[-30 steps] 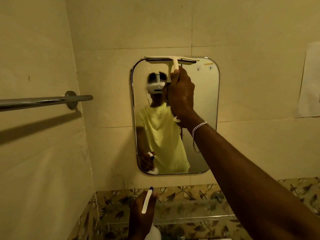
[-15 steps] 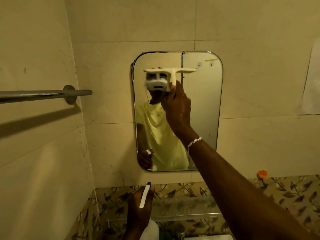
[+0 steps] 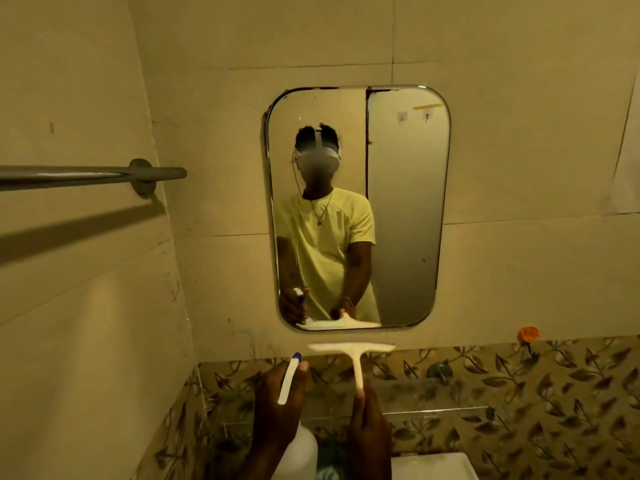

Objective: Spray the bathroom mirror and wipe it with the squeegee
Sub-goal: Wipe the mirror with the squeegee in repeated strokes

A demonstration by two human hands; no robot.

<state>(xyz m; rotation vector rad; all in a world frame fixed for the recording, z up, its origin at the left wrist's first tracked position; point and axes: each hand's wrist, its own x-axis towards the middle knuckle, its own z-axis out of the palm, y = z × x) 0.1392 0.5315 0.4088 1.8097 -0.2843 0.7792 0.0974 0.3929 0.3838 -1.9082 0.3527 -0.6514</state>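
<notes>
Below one mirror (image 3: 405,202), two hands: one squeegee (image 3: 353,351), one sprayer (image 3: 289,382).

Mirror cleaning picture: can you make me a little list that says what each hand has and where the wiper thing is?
left hand: holds the spray bottle
right hand: holds the squeegee by its handle
squeegee: below the mirror, blade off the glass
wall rail: on the left wall
orange flower: on the wall, lower right of the mirror
</notes>
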